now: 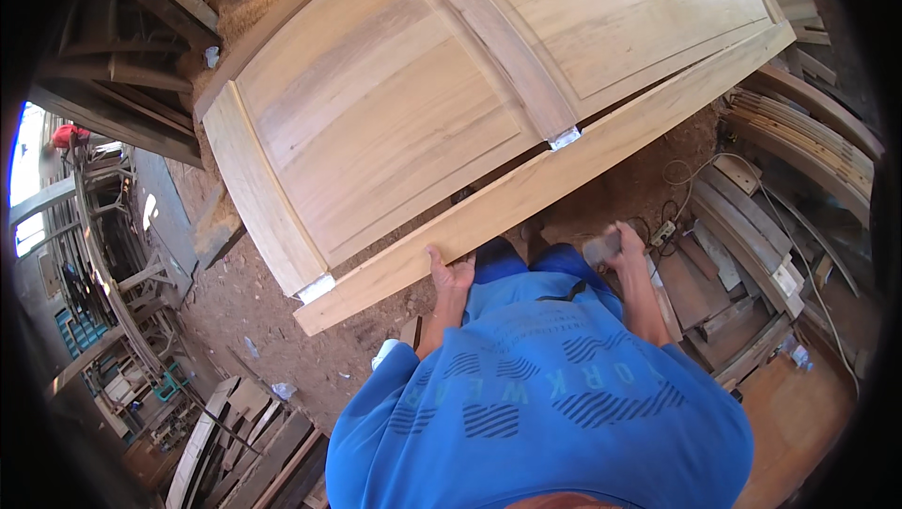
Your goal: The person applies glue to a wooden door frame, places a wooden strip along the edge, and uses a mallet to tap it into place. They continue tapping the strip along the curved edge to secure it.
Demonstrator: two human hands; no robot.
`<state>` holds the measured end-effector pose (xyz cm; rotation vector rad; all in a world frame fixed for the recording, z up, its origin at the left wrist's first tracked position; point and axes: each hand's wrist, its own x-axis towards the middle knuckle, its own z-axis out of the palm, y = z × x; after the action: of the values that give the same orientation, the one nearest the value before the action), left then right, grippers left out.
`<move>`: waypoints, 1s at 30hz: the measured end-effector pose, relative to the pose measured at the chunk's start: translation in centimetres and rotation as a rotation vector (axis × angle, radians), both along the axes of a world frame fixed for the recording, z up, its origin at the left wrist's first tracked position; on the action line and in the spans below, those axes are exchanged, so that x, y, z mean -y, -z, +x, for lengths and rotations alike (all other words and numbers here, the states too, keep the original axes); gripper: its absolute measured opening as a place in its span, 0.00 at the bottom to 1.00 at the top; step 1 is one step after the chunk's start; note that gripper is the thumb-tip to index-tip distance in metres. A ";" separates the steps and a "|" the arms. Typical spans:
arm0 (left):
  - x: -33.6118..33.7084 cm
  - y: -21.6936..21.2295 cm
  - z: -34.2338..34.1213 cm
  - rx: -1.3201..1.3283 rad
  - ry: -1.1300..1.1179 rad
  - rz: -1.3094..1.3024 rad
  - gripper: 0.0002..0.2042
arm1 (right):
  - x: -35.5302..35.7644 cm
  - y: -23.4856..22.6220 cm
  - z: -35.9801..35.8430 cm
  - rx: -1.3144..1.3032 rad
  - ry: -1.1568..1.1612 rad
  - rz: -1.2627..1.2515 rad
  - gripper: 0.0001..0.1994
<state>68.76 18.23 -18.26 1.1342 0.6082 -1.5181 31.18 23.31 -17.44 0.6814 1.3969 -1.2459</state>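
A large panelled wooden door (395, 105) lies in front of me, with a long wooden rail (536, 185) along its near side. Dark gaps show between rail and panels. White-coated tenons (564, 139) stick out of the door's stiles toward the rail. My left hand (453, 279) grips the rail's near edge, thumb on top, its other fingers partly hidden. To the right, apart from the rail, my right hand (631, 254) is closed around a grey-brown block-shaped tool (601, 246); its exact kind is blurred.
Stacked boards (752, 227) and a cable with a socket block (663, 233) lie on the right. Offcuts (254, 443) pile up at lower left. Wooden frames (113, 255) stand at far left. Sawdust and scraps cover the dirt floor (282, 349).
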 end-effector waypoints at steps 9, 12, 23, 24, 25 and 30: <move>-0.6 1.9 0.8 -0.135 -0.055 -0.070 0.31 | 4.0 -2.2 4.3 0.073 -0.302 -0.218 0.06; 0.2 1.0 0.0 -0.150 -0.018 -0.078 0.29 | 3.0 4.1 3.6 0.405 -0.044 -0.375 0.12; -0.3 1.2 0.2 -0.163 0.005 -0.209 0.31 | 10.9 -1.2 8.5 -0.006 -0.144 -0.190 0.09; -0.8 1.2 1.4 -0.120 0.078 0.045 0.41 | 9.3 3.0 7.1 0.047 -0.189 -0.296 0.08; -1.6 0.6 2.9 -0.093 0.228 -0.006 0.45 | 9.3 4.1 7.1 0.030 -0.202 -0.233 0.08; -11.8 1.4 18.3 -0.289 0.201 -0.412 0.28 | 10.0 4.4 7.7 0.005 -0.212 -0.348 0.15</move>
<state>87.06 30.06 -19.67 0.6797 0.3520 -1.8953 38.85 13.34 -21.85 0.2891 1.1743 -1.2726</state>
